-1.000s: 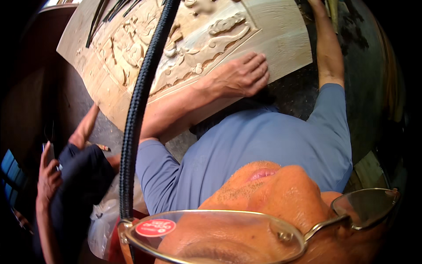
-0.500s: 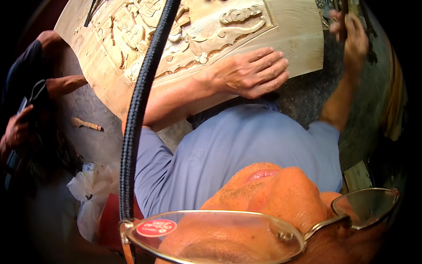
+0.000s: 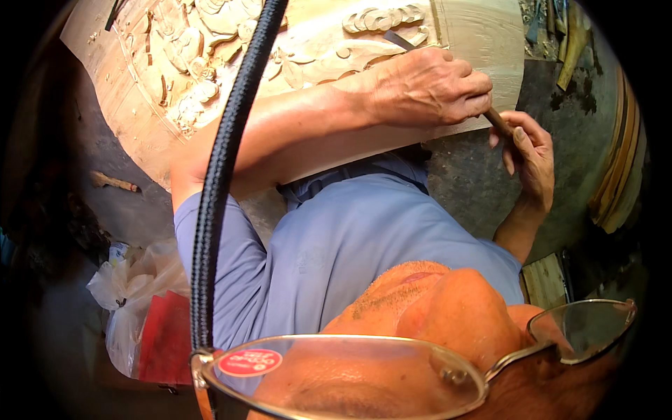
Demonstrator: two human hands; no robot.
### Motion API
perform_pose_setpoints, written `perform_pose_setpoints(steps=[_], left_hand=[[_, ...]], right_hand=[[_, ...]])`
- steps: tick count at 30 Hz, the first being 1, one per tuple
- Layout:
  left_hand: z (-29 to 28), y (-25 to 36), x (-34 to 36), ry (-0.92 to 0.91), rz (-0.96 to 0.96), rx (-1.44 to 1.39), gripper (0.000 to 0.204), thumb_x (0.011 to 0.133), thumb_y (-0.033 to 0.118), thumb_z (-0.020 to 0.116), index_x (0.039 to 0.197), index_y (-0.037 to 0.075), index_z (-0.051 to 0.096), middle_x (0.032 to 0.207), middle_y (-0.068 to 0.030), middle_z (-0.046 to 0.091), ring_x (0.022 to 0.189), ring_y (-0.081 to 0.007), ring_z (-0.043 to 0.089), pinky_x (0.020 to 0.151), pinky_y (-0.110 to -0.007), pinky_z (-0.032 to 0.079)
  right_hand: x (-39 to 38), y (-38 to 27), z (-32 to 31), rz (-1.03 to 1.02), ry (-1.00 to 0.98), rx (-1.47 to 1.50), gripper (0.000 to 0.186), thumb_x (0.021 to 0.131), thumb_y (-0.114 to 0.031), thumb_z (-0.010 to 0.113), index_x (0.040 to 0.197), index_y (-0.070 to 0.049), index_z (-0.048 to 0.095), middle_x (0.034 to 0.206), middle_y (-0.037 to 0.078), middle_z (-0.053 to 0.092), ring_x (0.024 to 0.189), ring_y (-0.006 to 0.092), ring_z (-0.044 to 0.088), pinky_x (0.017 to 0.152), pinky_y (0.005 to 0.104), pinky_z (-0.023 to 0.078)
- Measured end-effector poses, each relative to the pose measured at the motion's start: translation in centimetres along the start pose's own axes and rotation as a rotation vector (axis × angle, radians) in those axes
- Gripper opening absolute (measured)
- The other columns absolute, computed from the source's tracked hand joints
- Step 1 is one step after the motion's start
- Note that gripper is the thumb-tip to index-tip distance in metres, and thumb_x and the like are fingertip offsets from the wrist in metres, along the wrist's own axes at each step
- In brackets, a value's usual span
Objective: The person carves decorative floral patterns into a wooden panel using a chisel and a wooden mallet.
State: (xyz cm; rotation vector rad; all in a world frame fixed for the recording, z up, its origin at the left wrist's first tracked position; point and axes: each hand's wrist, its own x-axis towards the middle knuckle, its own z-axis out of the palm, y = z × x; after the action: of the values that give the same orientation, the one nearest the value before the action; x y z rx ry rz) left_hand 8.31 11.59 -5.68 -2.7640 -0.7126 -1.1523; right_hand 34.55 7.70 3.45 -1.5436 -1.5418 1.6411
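Note:
A pale carved wooden panel (image 3: 476,31) with raised figures and scrollwork lies in front of me. My left hand (image 3: 441,87) is on its lower right part, fingers curled round a chisel (image 3: 397,40) whose dark blade points up-left onto the carved border. My right hand (image 3: 528,157), just beyond the panel's right edge, holds the chisel's wooden handle (image 3: 502,124) with thumb and fingers. My left forearm lies across the lower edge of the panel, partly behind a black braided cord.
Several tools (image 3: 560,31) stand beyond the panel's top right corner. Wooden boards (image 3: 616,168) lean at the far right. A short stick (image 3: 112,180) lies on the dark floor (image 3: 455,189) at left, above a plastic bag (image 3: 119,294) and a red object (image 3: 164,336).
My right hand has come down from the upper right with the chisel. My left hand has moved up and closed on it. The other person at the left is no longer visible.

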Motion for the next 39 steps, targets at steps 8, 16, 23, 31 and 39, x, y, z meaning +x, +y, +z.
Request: perform_pose_setpoints(steps=[8,16,23,31,39], left_hand=[[0.3,1.6,0.5,0.014,-0.160,-0.175,0.023,0.085,0.020,0.065,0.107,0.012,0.064,0.090,-0.0024,0.058,0.079,-0.0177,0.066,0.063,-0.033,0.055],[0.9,2.6,0.9,0.129,-0.181,-0.263,0.027,0.088,0.015,0.062,0.114,0.012,0.063,0.086,-0.0054,0.059,0.081,-0.0215,0.066,0.067,-0.035,0.057],[0.9,3.6,1.3,0.106,-0.205,-0.286,0.026,0.088,0.014,0.062,0.114,0.010,0.061,0.085,-0.0057,0.057,0.080,-0.0211,0.065,0.068,-0.034,0.056],[0.4,2.2,1.2,0.079,-0.247,-0.319,0.021,0.088,0.013,0.063,0.109,0.008,0.061,0.084,-0.0061,0.058,0.079,-0.0215,0.065,0.068,-0.035,0.056],[-0.3,0.3,1.1,0.088,-0.345,-0.403,0.016,0.088,0.012,0.063,0.103,0.009,0.062,0.085,-0.0069,0.059,0.080,-0.0236,0.067,0.067,-0.036,0.057]], right_hand=[[-1.3,-1.7,-1.1,-0.168,0.120,-0.366,0.028,0.095,-0.004,0.072,0.123,-0.002,0.075,0.092,0.003,0.072,0.068,0.0046,0.055,0.057,0.0205,0.042],[-1.8,-2.0,-2.5,-0.234,0.152,-0.446,0.027,0.097,-0.006,0.071,0.123,-0.006,0.076,0.080,-0.002,0.066,0.060,0.0031,0.048,0.053,0.0201,0.036],[-1.8,-2.2,-3.5,-0.251,0.084,-0.481,0.035,0.089,-0.009,0.080,0.125,-0.008,0.076,0.093,0.000,0.075,0.060,0.0017,0.049,0.051,0.0192,0.036],[0.4,-1.6,-4.0,-0.274,0.046,-0.493,0.032,0.092,-0.006,0.077,0.124,-0.007,0.076,0.091,-0.001,0.076,0.059,0.0004,0.048,0.049,0.0184,0.034],[3.0,-3.3,-3.7,-0.425,-0.053,-0.548,0.030,0.092,-0.001,0.075,0.122,-0.001,0.075,0.109,0.008,0.078,0.089,0.0106,0.071,0.075,0.0198,0.055]])
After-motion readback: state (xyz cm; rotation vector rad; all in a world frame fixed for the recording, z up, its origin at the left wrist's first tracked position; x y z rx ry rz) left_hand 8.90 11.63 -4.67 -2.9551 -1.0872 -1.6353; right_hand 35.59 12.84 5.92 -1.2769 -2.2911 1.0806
